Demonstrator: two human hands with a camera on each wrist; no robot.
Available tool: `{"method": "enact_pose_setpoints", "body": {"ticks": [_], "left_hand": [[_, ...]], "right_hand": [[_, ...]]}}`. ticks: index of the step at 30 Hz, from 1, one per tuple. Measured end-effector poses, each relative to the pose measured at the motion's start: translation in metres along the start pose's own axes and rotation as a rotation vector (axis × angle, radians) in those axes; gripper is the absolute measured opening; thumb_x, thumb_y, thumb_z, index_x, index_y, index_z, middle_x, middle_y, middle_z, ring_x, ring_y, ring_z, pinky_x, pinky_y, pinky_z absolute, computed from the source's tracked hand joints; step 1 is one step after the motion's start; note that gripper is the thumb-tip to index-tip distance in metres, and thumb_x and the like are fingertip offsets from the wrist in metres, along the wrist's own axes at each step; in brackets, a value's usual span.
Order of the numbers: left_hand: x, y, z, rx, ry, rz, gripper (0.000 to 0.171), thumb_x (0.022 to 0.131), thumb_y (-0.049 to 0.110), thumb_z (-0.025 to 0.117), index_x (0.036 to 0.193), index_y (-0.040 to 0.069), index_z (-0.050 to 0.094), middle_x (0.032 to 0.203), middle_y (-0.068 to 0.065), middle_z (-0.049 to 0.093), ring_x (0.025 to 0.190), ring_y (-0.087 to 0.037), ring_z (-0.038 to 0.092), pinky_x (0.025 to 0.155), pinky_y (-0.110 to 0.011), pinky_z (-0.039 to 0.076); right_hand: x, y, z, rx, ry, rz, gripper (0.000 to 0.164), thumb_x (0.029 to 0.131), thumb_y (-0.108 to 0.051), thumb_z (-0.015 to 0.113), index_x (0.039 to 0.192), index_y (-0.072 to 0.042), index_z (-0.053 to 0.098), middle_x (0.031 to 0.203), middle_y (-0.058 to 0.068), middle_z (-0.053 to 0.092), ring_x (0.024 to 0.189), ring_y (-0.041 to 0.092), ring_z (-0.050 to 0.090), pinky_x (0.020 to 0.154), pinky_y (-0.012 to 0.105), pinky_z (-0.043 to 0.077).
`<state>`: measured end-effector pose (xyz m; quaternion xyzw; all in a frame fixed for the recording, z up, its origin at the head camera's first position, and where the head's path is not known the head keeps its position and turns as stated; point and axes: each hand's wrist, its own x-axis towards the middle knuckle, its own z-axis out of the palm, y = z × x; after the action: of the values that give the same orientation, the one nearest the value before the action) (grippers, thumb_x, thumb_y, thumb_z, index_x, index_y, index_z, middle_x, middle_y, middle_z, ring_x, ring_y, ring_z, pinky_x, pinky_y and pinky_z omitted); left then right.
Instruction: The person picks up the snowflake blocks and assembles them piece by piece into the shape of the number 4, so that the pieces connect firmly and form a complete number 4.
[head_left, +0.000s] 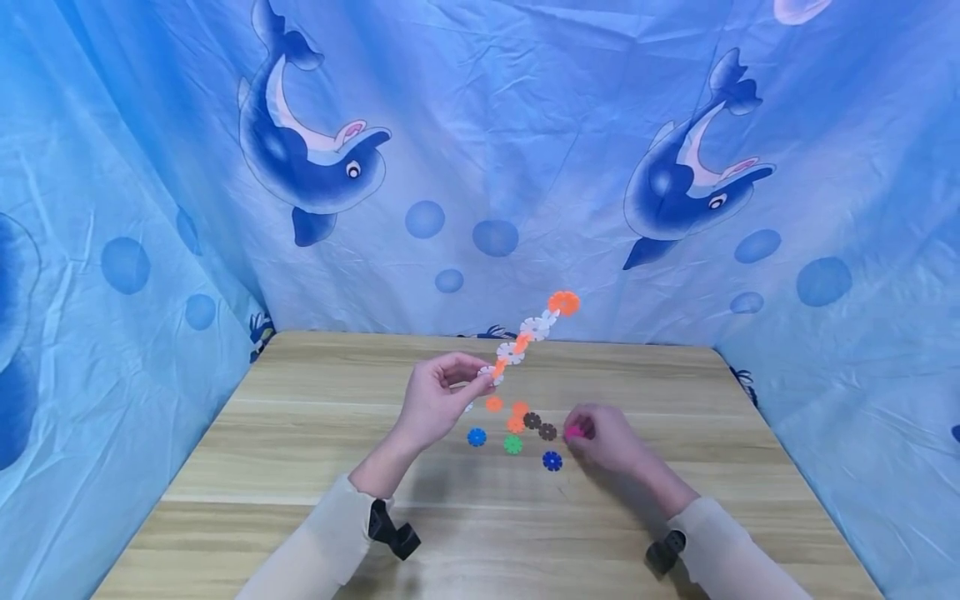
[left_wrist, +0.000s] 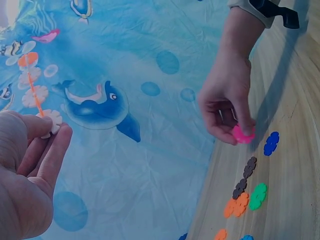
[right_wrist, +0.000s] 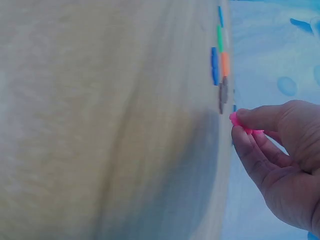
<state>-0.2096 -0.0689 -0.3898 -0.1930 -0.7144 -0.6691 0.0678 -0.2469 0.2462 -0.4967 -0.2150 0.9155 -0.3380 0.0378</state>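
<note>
Leaves ample room across the worktop (head_left: 262, 467) towards its left and right edges. Pinches with left hand (head_left: 437, 402) and right hand (head_left: 609, 436), fingertips barely parted. Holds the chain (head_left: 534, 329) in the left, up off the worktop, by its lower end, probably to free its length. Between hands, shows loose discs (head_left: 513, 445) well inside both edges. In the right, just above the worktop, grips the pink piece (head_left: 574, 432).
</note>
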Motion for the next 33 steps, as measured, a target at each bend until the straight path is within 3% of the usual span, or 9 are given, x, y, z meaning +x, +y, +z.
{"method": "enact_pose_setpoints", "body": {"ticks": [5,10,15,22,29,33], "left_hand": [[-0.002,0.001,0.001,0.016,0.008,0.009,0.014,0.098,0.01,0.077,0.109,0.001,0.077,0.104,-0.02,0.08,0.086,-0.017,0.082,0.084,-0.031,0.068],[-0.002,0.002,0.002,0.018,0.008,0.012,0.014,0.098,0.01,0.077,0.11,0.001,0.077,0.105,-0.02,0.081,0.088,-0.025,0.082,0.083,-0.032,0.068],[-0.003,0.003,0.003,0.022,0.015,0.002,0.015,0.098,0.01,0.077,0.111,0.002,0.077,0.105,-0.019,0.081,0.089,-0.027,0.082,0.082,-0.032,0.068],[-0.004,0.003,0.004,0.023,0.016,-0.006,0.015,0.097,0.01,0.078,0.11,0.003,0.078,0.103,-0.017,0.081,0.092,-0.039,0.081,0.083,-0.037,0.069],[-0.004,0.003,0.006,0.027,0.013,-0.001,0.016,0.097,0.012,0.079,0.11,0.002,0.077,0.103,-0.017,0.081,0.086,-0.018,0.082,0.083,-0.036,0.069],[-0.003,0.003,0.008,0.018,0.004,0.013,0.017,0.097,0.012,0.079,0.11,0.002,0.078,0.104,-0.018,0.081,0.084,-0.014,0.081,0.081,-0.032,0.068]], "right_hand": [[0.0,-0.01,-0.01,0.006,0.064,0.012,0.013,0.094,-0.007,0.078,0.106,-0.009,0.074,0.092,-0.001,0.074,0.083,0.01,0.069,0.075,0.02,0.062],[0.002,-0.026,-0.024,-0.001,0.156,-0.02,0.014,0.092,-0.008,0.081,0.104,-0.014,0.075,0.094,-0.002,0.078,0.086,0.011,0.073,0.078,0.022,0.064],[-0.001,-0.051,-0.038,0.032,0.247,-0.068,0.012,0.093,-0.01,0.082,0.102,-0.016,0.076,0.095,-0.001,0.08,0.086,0.021,0.079,0.076,0.021,0.064],[-0.005,-0.078,-0.046,0.065,0.379,-0.254,0.017,0.09,-0.003,0.084,0.098,-0.016,0.076,0.095,-0.001,0.083,0.084,0.014,0.081,0.077,0.02,0.065],[-0.01,-0.103,-0.047,0.098,0.478,-0.426,0.022,0.086,0.006,0.084,0.095,-0.014,0.078,0.095,0.002,0.083,0.086,0.018,0.082,0.081,0.018,0.064],[-0.007,-0.114,-0.045,0.151,0.532,-0.554,0.023,0.084,0.01,0.084,0.093,-0.01,0.08,0.097,0.011,0.083,0.092,0.022,0.082,0.088,0.019,0.063]]}}
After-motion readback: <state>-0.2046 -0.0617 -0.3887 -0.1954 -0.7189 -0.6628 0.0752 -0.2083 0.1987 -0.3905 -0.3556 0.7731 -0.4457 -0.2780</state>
